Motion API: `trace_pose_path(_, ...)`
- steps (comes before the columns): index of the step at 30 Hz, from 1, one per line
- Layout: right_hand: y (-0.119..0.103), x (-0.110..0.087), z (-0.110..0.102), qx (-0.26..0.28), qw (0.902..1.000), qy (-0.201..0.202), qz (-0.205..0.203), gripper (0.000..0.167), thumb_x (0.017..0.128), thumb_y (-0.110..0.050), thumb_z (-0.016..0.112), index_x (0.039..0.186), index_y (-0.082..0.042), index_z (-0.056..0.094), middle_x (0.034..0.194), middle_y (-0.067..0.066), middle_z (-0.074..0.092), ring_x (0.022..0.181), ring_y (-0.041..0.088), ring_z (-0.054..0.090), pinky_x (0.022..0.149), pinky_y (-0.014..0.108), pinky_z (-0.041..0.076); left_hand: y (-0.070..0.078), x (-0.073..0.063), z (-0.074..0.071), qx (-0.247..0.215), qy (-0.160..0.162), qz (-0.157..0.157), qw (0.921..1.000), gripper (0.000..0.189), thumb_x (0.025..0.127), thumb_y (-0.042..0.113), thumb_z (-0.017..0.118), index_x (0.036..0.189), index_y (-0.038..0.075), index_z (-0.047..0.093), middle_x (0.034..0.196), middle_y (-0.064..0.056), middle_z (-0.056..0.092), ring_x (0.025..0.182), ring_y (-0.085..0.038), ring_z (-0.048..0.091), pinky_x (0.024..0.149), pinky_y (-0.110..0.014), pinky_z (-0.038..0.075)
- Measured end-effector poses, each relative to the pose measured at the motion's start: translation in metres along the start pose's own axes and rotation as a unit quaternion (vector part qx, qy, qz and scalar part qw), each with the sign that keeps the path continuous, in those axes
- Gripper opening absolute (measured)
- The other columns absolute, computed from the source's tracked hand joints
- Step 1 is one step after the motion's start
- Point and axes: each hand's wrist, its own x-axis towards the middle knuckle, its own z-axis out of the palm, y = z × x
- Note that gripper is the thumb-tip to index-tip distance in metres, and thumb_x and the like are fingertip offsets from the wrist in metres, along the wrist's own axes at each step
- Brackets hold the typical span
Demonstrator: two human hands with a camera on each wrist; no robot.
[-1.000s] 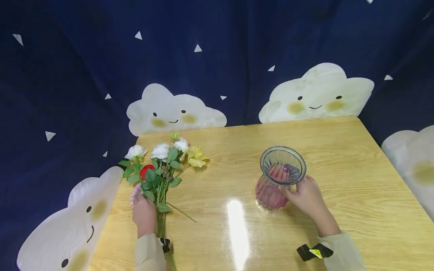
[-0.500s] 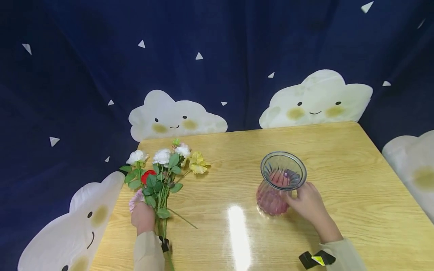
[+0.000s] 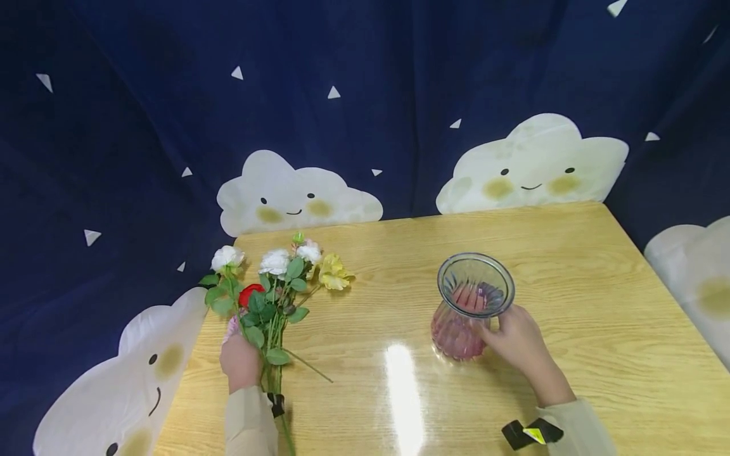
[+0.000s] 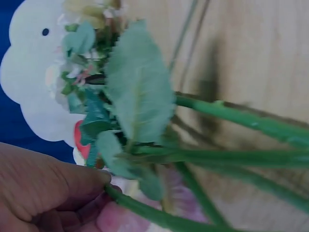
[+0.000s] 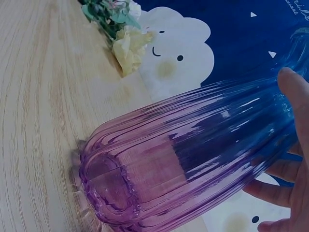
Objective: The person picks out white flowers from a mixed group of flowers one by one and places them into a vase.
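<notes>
My left hand [image 3: 241, 362] is at the bunch of artificial flowers on the left of the table. In the left wrist view, its thumb and finger pinch a green flower stem [image 4: 145, 209]. A white rose [image 3: 227, 258] stands at the bunch's left, and a red flower [image 3: 249, 295] is beside it. The pink flower [image 4: 181, 195] lies partly hidden beneath the stems. My right hand [image 3: 520, 337] grips the neck of a ribbed glass vase [image 3: 459, 329], pink below and bluish at the rim. The vase stands on the table, its mouth facing up; some fingers show through the glass.
More white flowers [image 3: 275, 262] and a yellow flower [image 3: 334, 272] lie at the far left of the wooden table [image 3: 376, 297]. A loose stem end points right from the bunch. Behind hangs a dark blue curtain [image 3: 393, 95] with cloud prints.
The left white rose and its leaves have shifted slightly up and left from the bunch, and the pink flower is more covered. The right hand and vase stay put.
</notes>
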Motion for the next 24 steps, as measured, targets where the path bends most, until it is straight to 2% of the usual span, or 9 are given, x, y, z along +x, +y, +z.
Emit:
trace_pose_path(6, 0.001, 0.0, 0.001, 0.002, 0.9999, 0.006, -0.008, 0.055, 0.071, -0.02, 0.068, 0.118, 0.001, 0.047, 0.104, 0.024, 0.058, 0.089, 0.044, 0.055, 0.073, 0.055, 0.041, 0.007, 0.002, -0.01, -0.022, 0.025, 0.003, 0.9994, 0.022, 0.084, -0.004, 0.04, 0.09, -0.021, 0.054, 0.078, -0.036, 0.054, 0.075, -0.048, 0.054, 0.06, -0.054, 0.045)
trace_pose_path(14, 0.002, 0.002, 0.0, -0.002, 0.9998, 0.011, -0.018, 0.053, 0.071, -0.021, 0.067, 0.115, 0.002, 0.048, 0.1, 0.025, 0.058, 0.087, 0.043, 0.054, 0.074, 0.055, 0.04, 0.03, 0.004, -0.026, -0.028, 0.052, 0.027, 0.9979, 0.018, 0.086, 0.0, 0.049, 0.09, -0.017, 0.053, 0.08, -0.033, 0.055, 0.076, -0.046, 0.055, 0.061, -0.054, 0.045)
trace_pose_path(20, 0.001, 0.003, -0.001, -0.001, 0.9998, 0.008, -0.018, 0.054, 0.071, -0.021, 0.067, 0.116, 0.002, 0.048, 0.103, 0.026, 0.058, 0.09, 0.044, 0.054, 0.076, 0.055, 0.04, 0.052, 0.001, -0.036, -0.045, 0.08, 0.059, 0.994, 0.018, 0.087, 0.002, 0.051, 0.09, -0.015, 0.053, 0.082, -0.031, 0.055, 0.076, -0.045, 0.054, 0.064, -0.054, 0.044)
trace_pose_path(24, 0.0, 0.003, -0.001, -0.001, 0.9999, 0.004, -0.014, 0.053, 0.072, -0.021, 0.067, 0.116, 0.002, 0.048, 0.103, 0.025, 0.058, 0.09, 0.044, 0.054, 0.076, 0.055, 0.04, 0.066, -0.001, -0.041, -0.06, 0.11, 0.091, 0.9879, 0.017, 0.086, 0.0, 0.051, 0.093, -0.015, 0.055, 0.083, -0.029, 0.055, 0.077, -0.043, 0.055, 0.065, -0.052, 0.045)
